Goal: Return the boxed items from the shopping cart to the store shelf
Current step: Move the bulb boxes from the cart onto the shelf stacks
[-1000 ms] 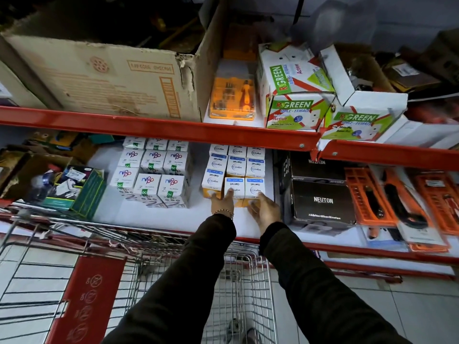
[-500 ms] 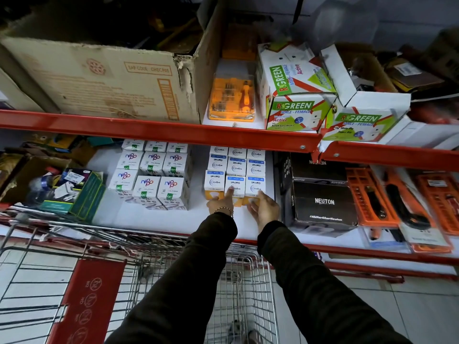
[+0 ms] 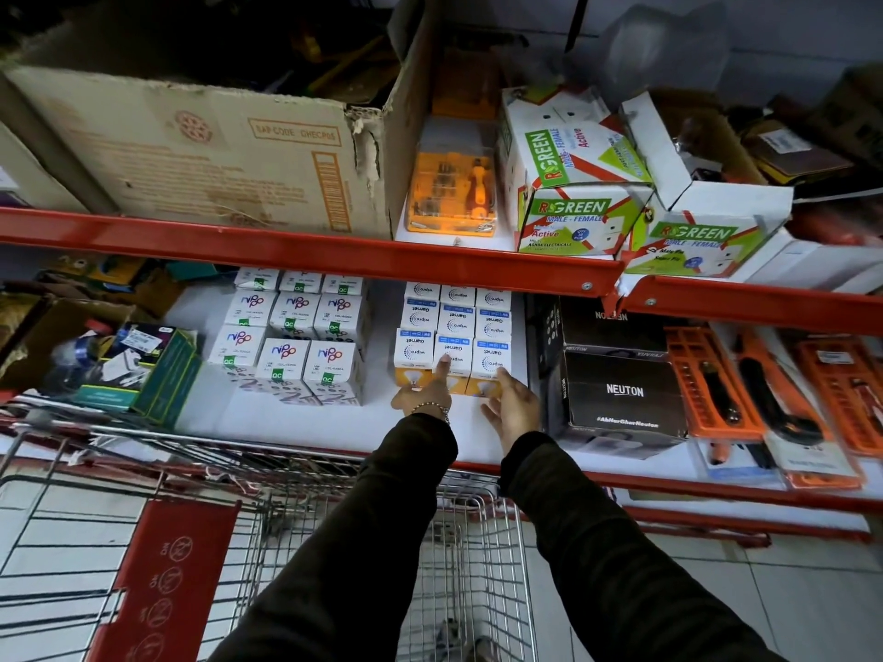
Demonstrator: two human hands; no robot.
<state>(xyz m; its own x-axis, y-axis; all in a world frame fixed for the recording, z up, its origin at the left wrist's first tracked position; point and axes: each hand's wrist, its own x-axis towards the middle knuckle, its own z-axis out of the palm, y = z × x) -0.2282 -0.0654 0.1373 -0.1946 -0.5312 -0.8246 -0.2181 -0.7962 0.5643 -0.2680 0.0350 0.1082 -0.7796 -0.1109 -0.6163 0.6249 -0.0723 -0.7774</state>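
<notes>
Head view: both hands are reaching over the shopping cart (image 3: pixel 470 532) to the Wipro boxes (image 3: pixel 451 336) sitting on the lower shelf (image 3: pixel 306 422). The left hand (image 3: pixel 425 396) is pressing 1 fingertip on the front middle box; the right hand (image 3: pixel 511 406) is lying open, fingers touching the front right box, gripping nothing. Nippo boxes (image 3: pixel 291 336) are standing left, black Neuton boxes (image 3: pixel 621 375) right, and the red upper shelf rail (image 3: pixel 306 253) is overhanging them.

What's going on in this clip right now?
A person leans over a shopping cart and tidies a block of white-and-orange bulb boxes on the lower shelf. The left hand has a finger on the front middle box, and the right hand touches the front right box. Neither hand holds anything. Little of the cart's inside shows, and no boxes are visible there.
</notes>
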